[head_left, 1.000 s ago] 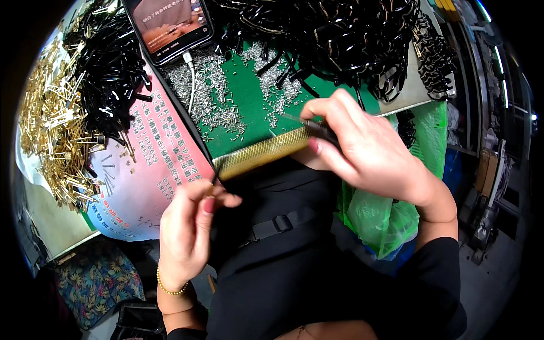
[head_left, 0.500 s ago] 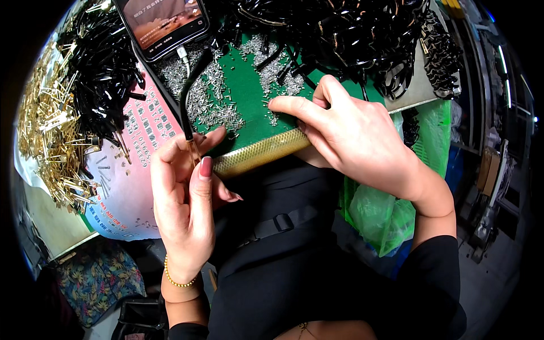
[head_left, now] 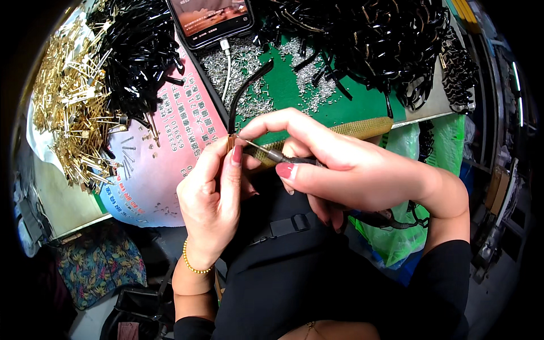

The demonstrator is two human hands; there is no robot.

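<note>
Gold metal pieces [head_left: 68, 107] lay heaped at the left edge of the table [head_left: 73, 214], beside slim black pieces [head_left: 136, 59], probably kept apart for easy picking. A phone [head_left: 212, 22] rested toward the far edge, near silver pins [head_left: 258, 105]. Above the near edge, the left hand [head_left: 212, 195], wrist bent upward, pinched a black curved strip [head_left: 245, 93] by its lower end between thumb and forefinger, seemingly to steady it. The right hand [head_left: 345, 161] reached across, thumb side up, thumb pressed against a slim dark tool [head_left: 276, 156], forefinger stretched ahead; whether the tip touched the strip, I couldn't tell. A yellow mesh roll [head_left: 368, 127] lined the near edge, perhaps as a rest.
</note>
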